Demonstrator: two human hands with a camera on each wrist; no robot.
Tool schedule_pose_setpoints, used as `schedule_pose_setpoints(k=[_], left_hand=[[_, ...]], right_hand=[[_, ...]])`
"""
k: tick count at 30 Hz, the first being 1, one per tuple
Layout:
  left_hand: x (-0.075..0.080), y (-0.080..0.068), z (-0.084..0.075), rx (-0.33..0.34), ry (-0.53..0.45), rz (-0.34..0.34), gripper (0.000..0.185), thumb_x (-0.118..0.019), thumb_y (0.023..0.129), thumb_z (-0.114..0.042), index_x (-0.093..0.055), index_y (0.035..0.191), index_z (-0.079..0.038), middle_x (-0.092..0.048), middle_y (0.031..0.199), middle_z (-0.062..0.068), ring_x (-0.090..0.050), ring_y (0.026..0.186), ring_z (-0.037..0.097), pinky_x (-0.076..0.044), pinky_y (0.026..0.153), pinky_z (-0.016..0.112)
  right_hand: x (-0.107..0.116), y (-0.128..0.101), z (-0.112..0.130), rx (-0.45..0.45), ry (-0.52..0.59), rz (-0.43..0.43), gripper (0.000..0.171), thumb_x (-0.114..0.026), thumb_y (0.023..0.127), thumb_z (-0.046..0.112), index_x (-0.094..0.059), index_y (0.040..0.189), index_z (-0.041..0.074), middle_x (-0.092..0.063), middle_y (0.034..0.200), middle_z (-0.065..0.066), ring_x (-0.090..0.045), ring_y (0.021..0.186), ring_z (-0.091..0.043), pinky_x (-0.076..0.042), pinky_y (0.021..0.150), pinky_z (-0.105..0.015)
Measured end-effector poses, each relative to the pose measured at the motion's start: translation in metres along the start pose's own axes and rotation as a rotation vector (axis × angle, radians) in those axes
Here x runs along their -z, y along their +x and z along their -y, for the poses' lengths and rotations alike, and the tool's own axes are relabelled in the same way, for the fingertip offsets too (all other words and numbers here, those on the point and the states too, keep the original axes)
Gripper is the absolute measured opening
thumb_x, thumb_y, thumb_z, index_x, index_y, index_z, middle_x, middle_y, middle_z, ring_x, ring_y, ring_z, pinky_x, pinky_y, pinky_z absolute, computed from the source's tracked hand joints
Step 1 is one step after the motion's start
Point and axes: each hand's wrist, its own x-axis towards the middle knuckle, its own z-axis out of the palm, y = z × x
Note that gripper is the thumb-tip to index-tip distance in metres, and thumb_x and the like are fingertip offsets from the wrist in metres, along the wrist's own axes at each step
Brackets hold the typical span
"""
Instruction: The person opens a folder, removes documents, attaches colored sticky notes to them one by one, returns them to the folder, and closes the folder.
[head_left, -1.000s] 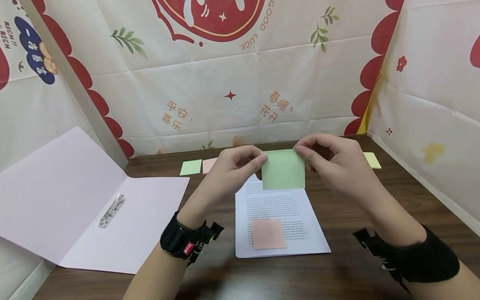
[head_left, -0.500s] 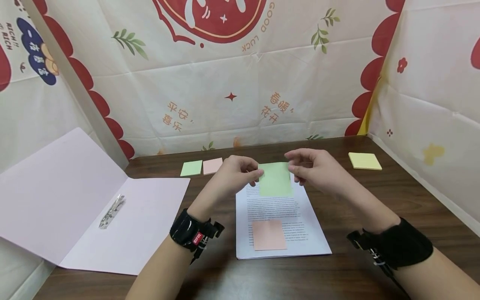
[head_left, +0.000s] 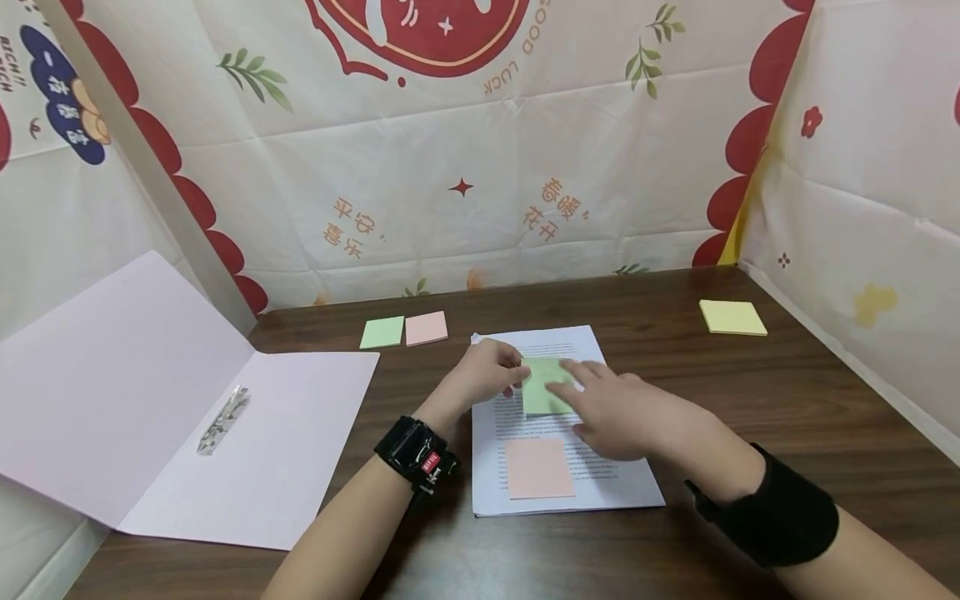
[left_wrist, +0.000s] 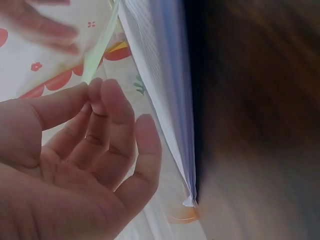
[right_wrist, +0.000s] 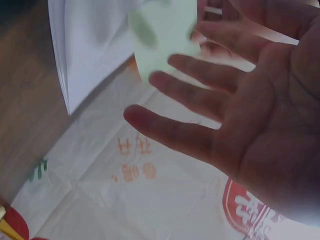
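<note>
A green sticky note (head_left: 542,392) is held over the upper half of a stack of printed paper (head_left: 491,467). My left hand (head_left: 491,372) pinches the note's left edge between thumb and fingertips, which also shows in the left wrist view, where the note (left_wrist: 98,52) stands slanted away from the sheets. Across the note's right side reaches my right hand (head_left: 618,412), its fingers spread and slightly blurred. In the right wrist view that hand's fingers (right_wrist: 192,95) are extended beside the note with nothing gripped. A pink sticky note (head_left: 540,468) lies on the lower part of the top sheet.
An open pale folder (head_left: 300,433) with a metal clip (head_left: 223,421) lies at the left. Behind the paper are a green note pad (head_left: 382,332) and a pink one (head_left: 426,328). A yellow pad (head_left: 732,317) sits at the back right of the wooden table (head_left: 750,400).
The green note has come down and toward me, over the paper. My right hand has let go of its right corner and spread its fingers; my left hand keeps its pinch.
</note>
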Motion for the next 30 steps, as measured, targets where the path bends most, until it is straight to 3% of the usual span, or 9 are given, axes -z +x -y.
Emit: schedule_pose_setpoints(k=[4,8,15,22,30], left_hand=[[-0.001,0.0,-0.002,-0.003,0.033,-0.01,0.018,-0.068,0.105,-0.02,-0.074,0.098,-0.005,-0.076,0.088,0.006,-0.075,0.076,0.024,-0.049,0.064,0.025],[-0.002,-0.001,-0.003,0.025,0.062,-0.007,0.017,-0.069,0.105,-0.02,-0.075,0.103,-0.005,-0.078,0.091,0.007,-0.072,0.071,0.019,-0.047,0.064,0.024],[-0.004,-0.002,-0.004,0.077,0.146,0.021,0.028,-0.071,0.103,-0.02,-0.074,0.124,-0.003,-0.079,0.106,0.011,-0.069,0.07,0.016,-0.047,0.066,0.025],[-0.003,-0.003,-0.007,0.101,0.206,0.045,0.046,-0.069,0.104,-0.023,-0.063,0.144,-0.002,-0.077,0.122,0.017,-0.071,0.073,0.013,-0.052,0.075,0.029],[-0.002,-0.006,-0.009,0.081,0.243,0.081,0.042,-0.07,0.103,-0.024,-0.067,0.14,-0.003,-0.076,0.126,0.017,-0.075,0.092,0.019,-0.059,0.086,0.037]], right_hand=[[-0.009,0.003,0.008,0.019,0.04,0.1,0.05,-0.065,0.103,0.02,-0.057,0.152,0.01,-0.044,0.167,-0.02,-0.044,0.153,-0.046,-0.041,0.112,-0.076],[-0.019,0.005,0.013,0.025,0.074,0.145,0.046,-0.063,0.104,0.018,-0.06,0.149,0.007,-0.049,0.164,-0.017,-0.048,0.152,-0.041,-0.037,0.113,-0.078],[-0.027,0.006,0.018,0.021,0.085,0.129,0.042,-0.061,0.105,0.022,-0.062,0.145,0.007,-0.054,0.16,-0.018,-0.056,0.147,-0.037,-0.037,0.111,-0.081],[-0.027,0.006,0.019,0.019,0.053,0.122,0.04,-0.06,0.105,0.02,-0.063,0.144,0.008,-0.055,0.159,-0.018,-0.056,0.146,-0.039,-0.039,0.111,-0.08],[-0.027,0.007,0.021,-0.014,0.029,0.139,0.041,-0.06,0.106,0.021,-0.064,0.146,0.012,-0.055,0.161,-0.014,-0.054,0.148,-0.038,-0.037,0.114,-0.078]])
